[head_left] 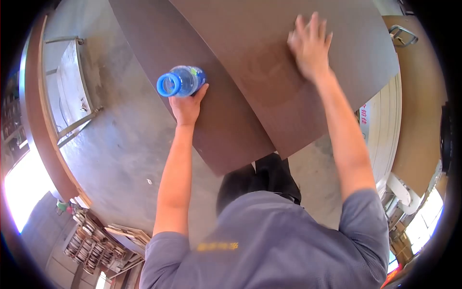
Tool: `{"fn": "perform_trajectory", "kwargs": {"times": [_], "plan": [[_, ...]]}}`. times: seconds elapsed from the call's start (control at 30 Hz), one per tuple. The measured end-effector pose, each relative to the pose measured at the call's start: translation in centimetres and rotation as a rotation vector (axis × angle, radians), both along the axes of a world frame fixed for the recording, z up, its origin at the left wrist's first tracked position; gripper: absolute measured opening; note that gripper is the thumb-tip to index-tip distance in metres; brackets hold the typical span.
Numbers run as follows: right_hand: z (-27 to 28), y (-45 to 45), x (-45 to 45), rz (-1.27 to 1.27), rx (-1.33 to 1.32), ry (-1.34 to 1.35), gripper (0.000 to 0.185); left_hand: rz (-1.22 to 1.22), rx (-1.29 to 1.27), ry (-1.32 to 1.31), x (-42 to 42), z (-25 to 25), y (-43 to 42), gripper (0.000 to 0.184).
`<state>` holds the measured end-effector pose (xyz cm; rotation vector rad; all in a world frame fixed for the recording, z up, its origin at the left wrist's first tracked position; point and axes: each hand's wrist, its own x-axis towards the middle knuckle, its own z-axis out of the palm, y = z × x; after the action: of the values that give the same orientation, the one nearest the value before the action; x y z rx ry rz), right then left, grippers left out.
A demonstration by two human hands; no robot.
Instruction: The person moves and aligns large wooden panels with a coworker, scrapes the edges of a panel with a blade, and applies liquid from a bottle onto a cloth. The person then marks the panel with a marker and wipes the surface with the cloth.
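Observation:
My left hand is wrapped round a clear plastic bottle with a blue rim and a printed label. The bottle's top points toward me, and it is over the lower brown board. On the upper brown board, which overlaps the lower one, my right hand reaches out with its fingers spread and slightly blurred. It appears to rest on that surface, though contact under the palm is hidden. A faint smeared patch marks the board left of this hand.
A metal-framed stand is at the left on the grey concrete floor. Stacked pale panels and a large brown sheet lie to the right. Wooden pieces are at the lower left.

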<state>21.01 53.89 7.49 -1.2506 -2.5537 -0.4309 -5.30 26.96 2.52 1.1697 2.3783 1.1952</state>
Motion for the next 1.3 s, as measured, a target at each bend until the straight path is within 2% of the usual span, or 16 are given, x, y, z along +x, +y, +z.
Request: {"fn": "perform_trajectory", "kwargs": {"times": [0.1, 0.23, 0.27, 0.33, 0.37, 0.43, 0.47, 0.6, 0.7, 0.73, 0.83, 1.0, 1.1, 1.17, 1.27, 1.3], "plan": [[2.6, -3.1, -6.2, 0.165, -0.351, -0.094, 0.073, -0.004, -0.005, 0.099, -0.4, -0.5, -0.4, 0.056], [1.2, -14.3, 4.3, 0.479, -0.662, 0.076, 0.082, 0.038, 0.026, -0.049, -0.5, 0.0, -0.3, 0.055], [3.4, -10.9, 7.3, 0.254, -0.511, -0.173, 0.074, 0.052, -0.033, 0.006, -0.2, -0.3, -0.2, 0.060], [-8.0, 0.2, 17.4, -0.254, -0.314, 0.279, 0.049, 0.009, -0.013, 0.095, -0.2, -0.7, -0.1, 0.068], [-6.4, 0.4, 15.9, -0.253, -0.311, 0.278, 0.049, 0.010, -0.010, 0.094, -0.3, -0.7, -0.2, 0.068], [-0.7, -0.3, 7.1, -0.156, -0.367, -0.103, 0.034, 0.035, 0.013, 0.124, -0.2, -0.7, -0.2, 0.072], [1.7, -6.9, 1.8, 0.094, -0.223, 0.207, 0.033, 0.044, 0.018, 0.136, -0.3, -0.8, -0.2, 0.074], [2.2, -15.7, 4.7, 0.533, -0.782, 0.184, 0.070, -0.006, -0.074, 0.122, 0.0, -0.4, -1.3, 0.082], [0.8, -3.1, 20.0, 0.183, -0.203, -0.143, 0.057, 0.147, -0.181, 0.356, 5.5, 0.2, -5.3, 0.086], [0.5, 1.8, 23.8, -0.146, -0.357, 0.109, 0.046, 0.139, -0.321, 0.411, 7.9, 0.0, -7.6, 0.085], [0.1, 6.5, 21.4, -0.358, -0.379, -0.090, 0.042, 0.170, -0.513, 0.472, 11.6, -0.2, -8.9, 0.080], [1.0, -16.5, 14.3, 0.605, -0.895, 0.169, 0.095, 0.152, -0.467, 0.523, 11.7, -1.0, -9.6, 0.069], [-0.3, -5.0, 27.5, 0.341, -0.499, 0.005, 0.102, 0.156, -0.472, 0.522, 12.0, -0.9, -9.3, 0.068], [1.6, -0.4, 29.1, -0.382, -1.616, 0.650, 0.095, 0.161, -0.467, 0.531, 12.1, -1.1, -9.2, 0.069], [-4.3, -7.2, 26.0, 0.218, -0.378, 0.337, 0.089, 0.137, -0.419, 0.583, 11.5, -1.9, -8.9, 0.068], [-3.7, -8.0, 25.3, 0.217, -0.378, 0.339, 0.089, 0.131, -0.407, 0.581, 11.3, -2.1, -9.0, 0.067]]}}
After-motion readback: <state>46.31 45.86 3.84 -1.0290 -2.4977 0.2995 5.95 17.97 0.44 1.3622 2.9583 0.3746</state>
